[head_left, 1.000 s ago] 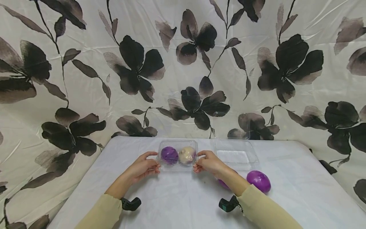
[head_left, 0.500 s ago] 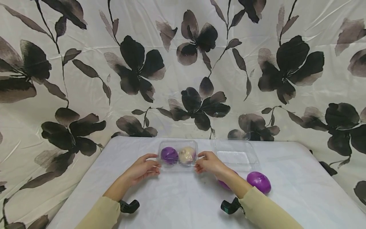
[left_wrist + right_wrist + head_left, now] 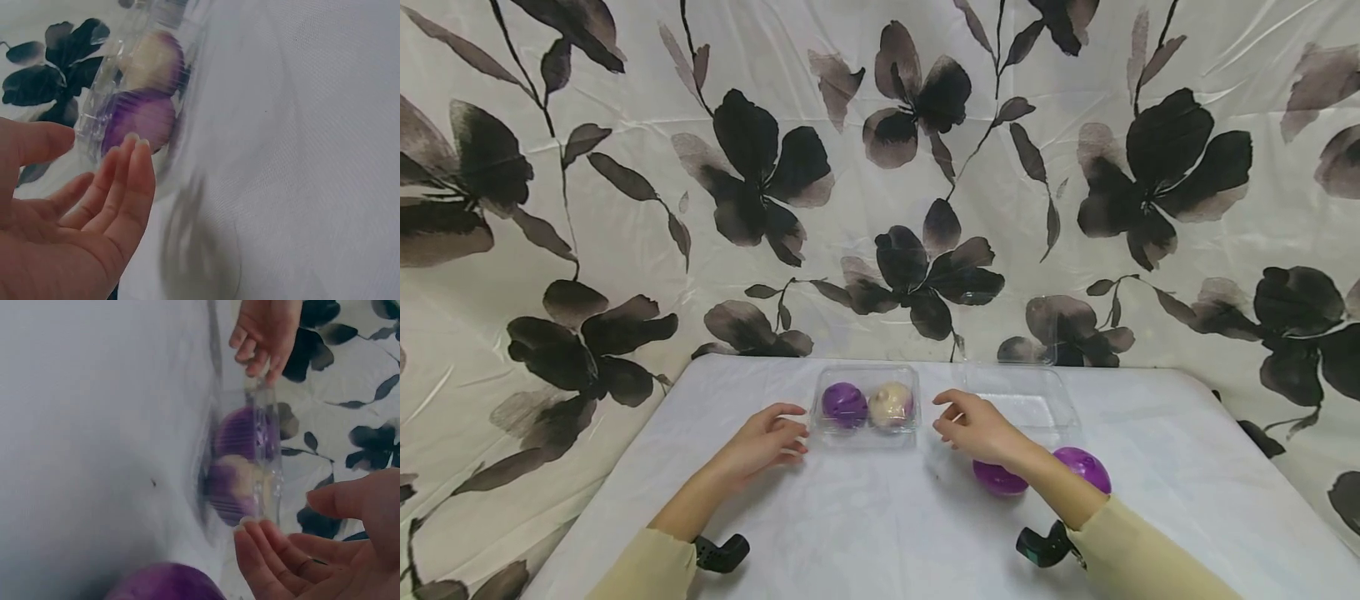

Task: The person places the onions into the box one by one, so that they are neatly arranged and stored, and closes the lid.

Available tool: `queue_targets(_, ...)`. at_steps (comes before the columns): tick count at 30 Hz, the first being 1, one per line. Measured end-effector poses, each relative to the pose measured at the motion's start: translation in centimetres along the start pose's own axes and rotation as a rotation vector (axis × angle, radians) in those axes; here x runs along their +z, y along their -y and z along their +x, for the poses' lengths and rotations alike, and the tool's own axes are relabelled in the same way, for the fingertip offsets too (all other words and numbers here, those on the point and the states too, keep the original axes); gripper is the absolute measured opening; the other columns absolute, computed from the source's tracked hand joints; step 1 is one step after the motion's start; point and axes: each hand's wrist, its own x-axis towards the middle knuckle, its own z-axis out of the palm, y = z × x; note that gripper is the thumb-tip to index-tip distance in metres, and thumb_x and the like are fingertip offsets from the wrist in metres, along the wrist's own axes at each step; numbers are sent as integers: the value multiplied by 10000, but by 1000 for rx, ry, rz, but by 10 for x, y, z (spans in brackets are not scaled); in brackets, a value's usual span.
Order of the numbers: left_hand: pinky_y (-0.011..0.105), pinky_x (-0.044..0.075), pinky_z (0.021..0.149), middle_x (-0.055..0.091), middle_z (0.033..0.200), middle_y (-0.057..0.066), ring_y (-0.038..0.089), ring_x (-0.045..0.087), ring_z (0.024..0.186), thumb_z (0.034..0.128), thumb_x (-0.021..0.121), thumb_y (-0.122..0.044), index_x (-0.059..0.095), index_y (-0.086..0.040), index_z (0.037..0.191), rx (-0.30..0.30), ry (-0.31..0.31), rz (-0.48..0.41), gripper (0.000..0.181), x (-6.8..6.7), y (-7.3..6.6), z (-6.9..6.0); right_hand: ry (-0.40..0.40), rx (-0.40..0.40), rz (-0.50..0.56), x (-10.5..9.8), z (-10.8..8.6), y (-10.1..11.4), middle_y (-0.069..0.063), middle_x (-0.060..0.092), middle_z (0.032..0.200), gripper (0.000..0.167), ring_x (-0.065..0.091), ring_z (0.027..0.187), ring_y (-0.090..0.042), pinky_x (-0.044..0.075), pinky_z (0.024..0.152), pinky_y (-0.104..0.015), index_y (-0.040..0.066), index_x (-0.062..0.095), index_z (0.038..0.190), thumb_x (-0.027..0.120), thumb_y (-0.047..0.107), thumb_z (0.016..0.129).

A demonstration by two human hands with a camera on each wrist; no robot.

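A clear plastic clamshell box (image 3: 865, 442) stands at the far middle of the table, its lid down. Inside it, side by side, lie a purple ball-like thing (image 3: 844, 406) and a cream one with purple patches (image 3: 891, 405). My left hand (image 3: 767, 442) is just left of the box, fingers loosely extended and holding nothing. On the other side, my right hand (image 3: 977, 427) hovers a short way off the box's right end, also holding nothing. In the right wrist view, thumb and fingers (image 3: 269, 556) are spread apart near the box.
A second clear clamshell box (image 3: 1015, 410) stands behind my right hand, its lid raised against the floral backdrop (image 3: 767, 175). Two glossy purple rounded things lie on the white-covered table (image 3: 865, 533): one (image 3: 1000, 479) below my right hand, another (image 3: 1086, 468) partly behind my forearm.
Both hands have let go of the closed box and drawn apart, the left hand slightly left and the right hand to the right. The box has stayed in place.
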Motion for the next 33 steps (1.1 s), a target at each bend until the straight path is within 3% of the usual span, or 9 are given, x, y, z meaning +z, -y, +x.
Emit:
queue_targets(6, 412, 620, 818, 587, 1207, 248, 322, 675, 1023, 1036, 564, -85, 441, 57, 1423, 51, -40, 137, 430, -3, -6, -10, 7, -53, -82, -17, -11, -4, -70, 680, 1034, 344, 668, 912, -229, 589, 734, -338, 36, 608, 1311, 636, 157, 990)
queue_targets(12, 392, 619, 819, 568, 1236, 194, 332, 649, 1047, 1015, 613, -99, 507, 21, 1386, 113, -107, 272, 404, -1, -16, -16, -1, -177, -180, -34, -24, -10, -49, 688, 1044, 331, 658, 967, -213, 569, 833, -400, 29, 622, 1286, 638, 186, 994)
queue_targets(18, 386, 600, 822, 608, 1256, 174, 310, 643, 1086, 998, 644, -109, 555, -17, 1355, 196, -157, 385, 380, 6, -28, -23, 13, -275, -208, -52, -39, -19, -49, 672, 1046, 354, 667, 976, -213, 581, 832, -344, -5, 614, 1292, 658, 172, 988)
queue_targets(25, 456, 564, 924, 615, 1283, 148, 321, 612, 1156, 995, 644, -104, 561, -59, 1372, 244, -159, 404, 389, 22, -40, -22, -31, -272, -252, -86, -60, -26, -82, 676, 1152, 428, 641, 1081, -315, 544, 920, -520, 12, 599, 1327, 698, 233, 973)
queue_targets(33, 449, 542, 951, 613, 1275, 159, 278, 620, 1126, 972, 679, -89, 552, -53, 1381, 336, -123, 360, 429, 44, -52, -16, -86, -186, -263, -123, -80, -41, -156, 627, 1290, 587, 591, 1182, -372, 509, 978, -571, 20, 524, 1419, 750, 282, 944)
